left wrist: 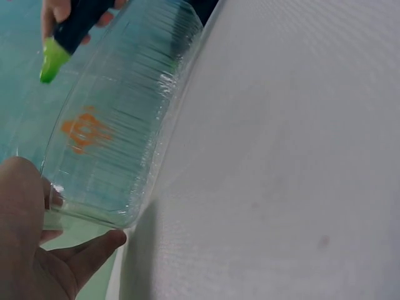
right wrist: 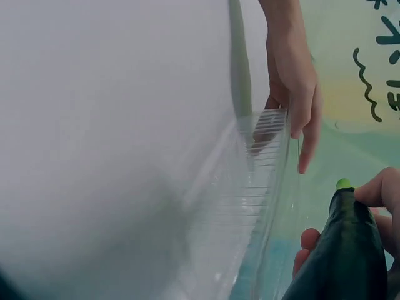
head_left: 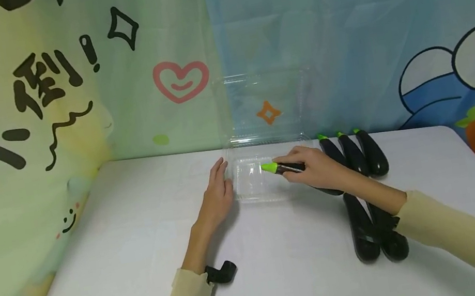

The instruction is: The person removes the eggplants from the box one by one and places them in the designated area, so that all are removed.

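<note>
In the head view, my right hand (head_left: 311,164) grips a dark eggplant (head_left: 290,167) with a bright green stem end. It holds the eggplant above a clear plastic box (head_left: 253,201), stem pointing left. The right wrist view shows the thumb and fingers around the eggplant (right wrist: 345,250). My left hand (head_left: 217,193) rests against the box's left side with its fingers extended. Seen from the left wrist, the thumb of that hand (left wrist: 47,262) lies at the corner of the box (left wrist: 119,169). The clear lid (head_left: 236,111) stands raised at the back.
Several more eggplants (head_left: 374,154) lie on the white table (head_left: 112,273) to the right of the box, in a back row and a front group (head_left: 363,237). My right forearm partly covers them. A printed cloth backdrop (head_left: 343,46) rises behind the table.
</note>
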{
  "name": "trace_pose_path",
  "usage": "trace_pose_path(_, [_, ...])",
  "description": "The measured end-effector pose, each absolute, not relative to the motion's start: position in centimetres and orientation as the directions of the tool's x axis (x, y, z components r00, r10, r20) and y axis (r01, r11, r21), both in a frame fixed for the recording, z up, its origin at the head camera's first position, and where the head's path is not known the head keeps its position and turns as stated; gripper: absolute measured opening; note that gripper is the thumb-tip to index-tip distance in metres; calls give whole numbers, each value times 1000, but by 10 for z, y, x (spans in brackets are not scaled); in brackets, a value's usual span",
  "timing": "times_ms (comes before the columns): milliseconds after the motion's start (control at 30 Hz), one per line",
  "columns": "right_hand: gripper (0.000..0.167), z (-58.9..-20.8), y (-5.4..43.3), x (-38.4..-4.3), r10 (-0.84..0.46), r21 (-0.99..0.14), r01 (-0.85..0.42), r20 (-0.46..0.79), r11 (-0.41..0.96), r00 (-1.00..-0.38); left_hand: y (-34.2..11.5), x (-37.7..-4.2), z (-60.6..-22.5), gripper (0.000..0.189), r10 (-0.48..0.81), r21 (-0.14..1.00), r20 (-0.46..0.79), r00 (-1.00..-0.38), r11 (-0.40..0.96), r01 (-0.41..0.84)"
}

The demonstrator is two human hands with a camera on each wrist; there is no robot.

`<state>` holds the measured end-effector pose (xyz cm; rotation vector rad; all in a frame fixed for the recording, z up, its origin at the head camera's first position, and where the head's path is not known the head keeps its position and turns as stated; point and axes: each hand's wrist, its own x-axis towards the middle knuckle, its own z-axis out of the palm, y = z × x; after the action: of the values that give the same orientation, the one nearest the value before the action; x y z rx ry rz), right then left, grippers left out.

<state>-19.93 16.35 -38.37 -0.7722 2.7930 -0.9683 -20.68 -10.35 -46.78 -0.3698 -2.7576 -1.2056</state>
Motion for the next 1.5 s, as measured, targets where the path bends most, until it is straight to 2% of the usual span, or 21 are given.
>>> trace_pose_path(267, [50, -385, 192, -164, -365, -634, -318, 60, 705, -929, -103, -206, -466, 49, 183, 700, 204, -962, 659, 274])
trace_pose_path(533, [45, -391, 214, -141, -310, -636, -257, 30, 728, -950, -104, -206, -466, 49, 187, 698, 206, -961, 660, 278])
trace_pose_path(767, [46, -398, 223, -128, -336, -599, -321, 90, 734, -938, -103, -206, -465, 49, 183, 695, 206, -961, 664, 276])
trace_pose_path(1067, [44, -404, 232, -119, -216, -630, -289, 191, 721, -957, -104, -204, -466, 49, 182, 692, 193, -964, 671, 265])
trace_pose_path(1500, [49, -402, 246, -106, -194, -652, -248, 156, 716, -969, -102, -206, -468, 48, 178, 690, 204, -963, 672, 270])
